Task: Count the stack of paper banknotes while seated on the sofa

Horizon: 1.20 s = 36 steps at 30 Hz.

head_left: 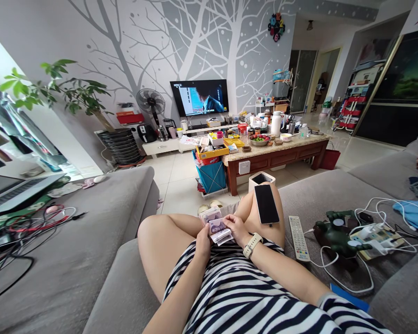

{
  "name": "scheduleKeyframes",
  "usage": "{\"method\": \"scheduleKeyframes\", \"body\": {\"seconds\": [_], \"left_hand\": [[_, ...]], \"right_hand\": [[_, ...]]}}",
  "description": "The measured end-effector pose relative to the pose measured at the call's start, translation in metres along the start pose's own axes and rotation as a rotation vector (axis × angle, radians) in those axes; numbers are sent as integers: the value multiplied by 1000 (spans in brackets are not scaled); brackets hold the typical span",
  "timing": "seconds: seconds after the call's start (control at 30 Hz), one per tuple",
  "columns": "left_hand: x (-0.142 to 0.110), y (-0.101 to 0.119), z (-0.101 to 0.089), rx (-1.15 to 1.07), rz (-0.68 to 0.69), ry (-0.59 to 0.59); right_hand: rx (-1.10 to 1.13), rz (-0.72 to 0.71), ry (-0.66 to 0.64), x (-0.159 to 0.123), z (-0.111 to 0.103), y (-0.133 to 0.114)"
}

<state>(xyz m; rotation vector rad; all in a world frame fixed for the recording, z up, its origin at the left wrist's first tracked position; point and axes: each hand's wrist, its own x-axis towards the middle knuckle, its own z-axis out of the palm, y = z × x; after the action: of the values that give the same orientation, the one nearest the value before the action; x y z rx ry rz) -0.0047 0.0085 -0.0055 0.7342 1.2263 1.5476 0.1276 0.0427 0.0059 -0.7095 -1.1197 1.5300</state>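
Observation:
I sit on a grey sofa (125, 297) with my legs crossed. Both hands hold a stack of banknotes (216, 226) in my lap. My left hand (204, 242) grips the stack from below on the left. My right hand (235, 228), with a pale watch (252, 245) on its wrist, holds the notes from the right, fingers on top. A black phone (266, 204) lies screen up on my right knee.
A white remote (298, 238), a green figure (336, 232) and tangled white cables (369, 232) lie on the sofa to my right. A laptop (14, 190) and wires are on the left. Ahead stand a cluttered wooden coffee table (275, 155), a bin (261, 179) and a TV (199, 97).

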Motion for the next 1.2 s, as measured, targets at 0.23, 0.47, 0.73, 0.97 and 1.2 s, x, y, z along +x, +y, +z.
{"method": "scheduleKeyframes", "body": {"seconds": [0.23, 0.47, 0.73, 0.97, 1.2], "left_hand": [[-1, 1, 2, -8, -7, -9], [-2, 2, 2, -1, -21, 5], [-5, 5, 5, -1, -20, 2], [-7, 8, 6, 19, -17, 24], [-5, 7, 6, 47, -13, 53]], "right_hand": [[10, 6, -2, 1, -1, 2], [26, 22, 7, 1, 0, 1], [23, 30, 20, 1, 0, 2], [24, 47, 17, 2, -1, 4], [51, 53, -11, 1, -2, 4]]}}
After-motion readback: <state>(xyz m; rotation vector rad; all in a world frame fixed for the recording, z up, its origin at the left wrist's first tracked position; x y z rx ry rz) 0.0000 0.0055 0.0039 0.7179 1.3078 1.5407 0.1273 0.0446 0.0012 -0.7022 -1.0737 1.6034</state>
